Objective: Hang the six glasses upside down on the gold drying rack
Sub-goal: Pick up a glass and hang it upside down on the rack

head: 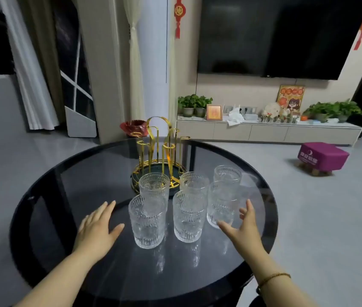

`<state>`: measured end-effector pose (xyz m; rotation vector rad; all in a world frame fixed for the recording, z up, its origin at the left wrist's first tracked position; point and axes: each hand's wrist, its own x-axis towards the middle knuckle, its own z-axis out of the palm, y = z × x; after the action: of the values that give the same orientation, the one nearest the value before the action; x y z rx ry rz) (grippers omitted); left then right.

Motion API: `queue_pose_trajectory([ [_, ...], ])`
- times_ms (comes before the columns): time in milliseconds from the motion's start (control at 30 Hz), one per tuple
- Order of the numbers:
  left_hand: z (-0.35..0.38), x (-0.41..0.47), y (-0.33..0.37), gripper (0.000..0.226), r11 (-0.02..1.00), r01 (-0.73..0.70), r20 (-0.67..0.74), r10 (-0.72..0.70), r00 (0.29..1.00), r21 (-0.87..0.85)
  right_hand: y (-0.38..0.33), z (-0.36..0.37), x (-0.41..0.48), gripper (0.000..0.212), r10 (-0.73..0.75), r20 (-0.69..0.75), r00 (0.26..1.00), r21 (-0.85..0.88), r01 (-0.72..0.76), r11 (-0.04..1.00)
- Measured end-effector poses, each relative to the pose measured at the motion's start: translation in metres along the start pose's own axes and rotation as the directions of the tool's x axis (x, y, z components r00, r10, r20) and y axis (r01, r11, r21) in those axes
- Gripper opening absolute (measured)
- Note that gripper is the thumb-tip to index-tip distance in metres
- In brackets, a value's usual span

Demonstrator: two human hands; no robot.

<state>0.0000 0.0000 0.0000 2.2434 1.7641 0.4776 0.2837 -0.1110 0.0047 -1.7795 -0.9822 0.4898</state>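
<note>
Several clear ribbed glasses stand upright in two rows on the round dark glass table (65,196). The front row holds a left glass (147,222), a middle glass (189,216) and a right glass (222,204). Behind them stands the gold drying rack (159,149) with bare prongs on a dark round base. My left hand (97,228) lies flat on the table, fingers apart, left of the front left glass. My right hand (242,227) hovers open just beside the front right glass, its thumb near the glass's base, holding nothing.
The table's edge curves close to me at the bottom. A purple stool (322,155) stands on the floor at the right. A low TV cabinet (268,130) with plants runs along the far wall. A red bowl (134,126) sits behind the rack.
</note>
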Motion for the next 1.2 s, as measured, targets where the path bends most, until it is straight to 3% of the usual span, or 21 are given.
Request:
queue_pose_trajectory([
  [133,0.011,0.013,-0.012,0.063,0.993,0.071,0.047,-0.076,0.996,0.096,0.009,0.014,0.015,0.103,0.001,0.029,1.000,0.050,-0.002,0.999],
  [367,0.018,0.028,-0.014,0.058,0.984,0.027,0.097,-0.045,0.994,0.176,0.016,0.034,0.036,0.079,0.022,-0.124,0.992,0.041,-0.017,0.999],
  [567,0.019,0.028,-0.012,0.057,0.987,0.024,0.093,-0.039,0.995,0.157,0.018,0.034,0.037,0.076,-0.025,-0.176,0.984,0.082,0.040,0.996],
  [733,0.019,0.028,-0.014,0.057,0.991,0.029,0.106,-0.043,0.993,0.133,0.008,0.023,0.022,0.081,-0.022,-0.221,0.975,0.226,0.074,0.971],
  [833,0.017,0.030,-0.013,0.058,0.993,0.033,0.106,-0.045,0.993,0.113,-0.016,0.010,0.018,0.081,-0.102,-0.278,0.955,0.215,0.165,0.963],
  [1000,0.011,0.040,-0.010,0.057,0.997,0.035,0.131,-0.043,0.990,0.064,-0.077,-0.024,0.037,0.082,-0.288,-0.137,0.948,0.059,0.298,0.953],
  [1200,0.003,0.061,-0.014,0.056,1.000,0.030,0.148,-0.029,0.989,-0.003,-0.140,-0.043,0.080,0.076,-0.257,0.064,0.964,-0.196,0.265,0.944],
])
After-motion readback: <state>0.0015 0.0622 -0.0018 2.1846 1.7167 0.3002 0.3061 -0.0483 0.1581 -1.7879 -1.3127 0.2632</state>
